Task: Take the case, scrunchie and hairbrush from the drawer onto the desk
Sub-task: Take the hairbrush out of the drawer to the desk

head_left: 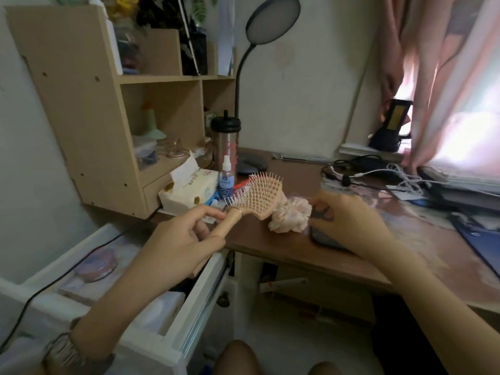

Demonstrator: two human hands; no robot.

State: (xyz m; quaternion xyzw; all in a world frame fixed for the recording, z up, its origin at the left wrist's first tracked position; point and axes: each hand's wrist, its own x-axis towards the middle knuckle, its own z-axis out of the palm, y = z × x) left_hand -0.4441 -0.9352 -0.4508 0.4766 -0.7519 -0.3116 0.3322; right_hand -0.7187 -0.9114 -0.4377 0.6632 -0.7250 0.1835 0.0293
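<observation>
A peach hairbrush (263,194) with pale bristles is held by its handle in my left hand (178,239), its head tilted up over the desk's front left corner. Just right of the brush head, a pale pink scrunchie (290,215) lies on the brown desk (270,249). The fingertips of my right hand (349,220) pinch the scrunchie's right edge. A dark flat case (324,240) lies on the desk, partly under that hand. The white drawer (205,288) stands open below my left arm.
A wooden shelf unit (89,104) stands at the desk's left, with a tissue pack (189,189), spray bottle (226,180) and tumbler (226,142) beside it. A lamp (273,20) rises behind. Cables (400,174) and books crowd the desk's right side.
</observation>
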